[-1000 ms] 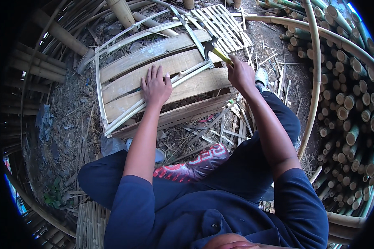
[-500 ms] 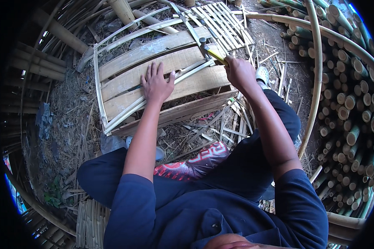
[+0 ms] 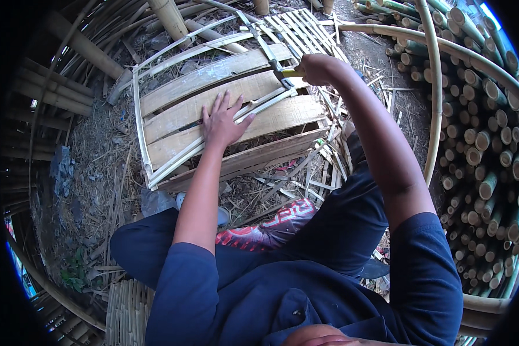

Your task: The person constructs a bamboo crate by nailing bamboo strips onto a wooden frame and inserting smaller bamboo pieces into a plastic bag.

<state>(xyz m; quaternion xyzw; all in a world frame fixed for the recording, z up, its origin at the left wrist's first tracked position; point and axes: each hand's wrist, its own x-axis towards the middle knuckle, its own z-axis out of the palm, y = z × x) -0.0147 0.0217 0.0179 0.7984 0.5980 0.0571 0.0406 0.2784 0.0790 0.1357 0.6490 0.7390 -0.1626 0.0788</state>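
My left hand (image 3: pixel 225 123) lies with fingers spread on a crate of wooden planks (image 3: pixel 230 96), its palm side resting on bamboo strips (image 3: pixel 189 151) that run diagonally across the top. My right hand (image 3: pixel 323 69) is wrapped round the yellow handle of a hammer (image 3: pixel 284 78). The hammer's head is at the corner of the bamboo strip frame, where strips meet on the crate's right part. Whether it touches them I cannot tell. Any nail there is too small to make out. The frame's left strip (image 3: pixel 138 115) runs along the crate's left side.
Beyond the crate lies a slatted bamboo panel (image 3: pixel 305 32). Cut bamboo poles (image 3: pixel 484 138) are stacked at the right behind a bent bamboo rail (image 3: pixel 435 86). Strip offcuts litter the ground around the crate. Another bundle of strips (image 3: pixel 127 311) lies at the lower left.
My right hand has moved farther from me and slightly left, and the hammer head has come down toward the strips' corner. My left hand has shifted slightly right on the strips.
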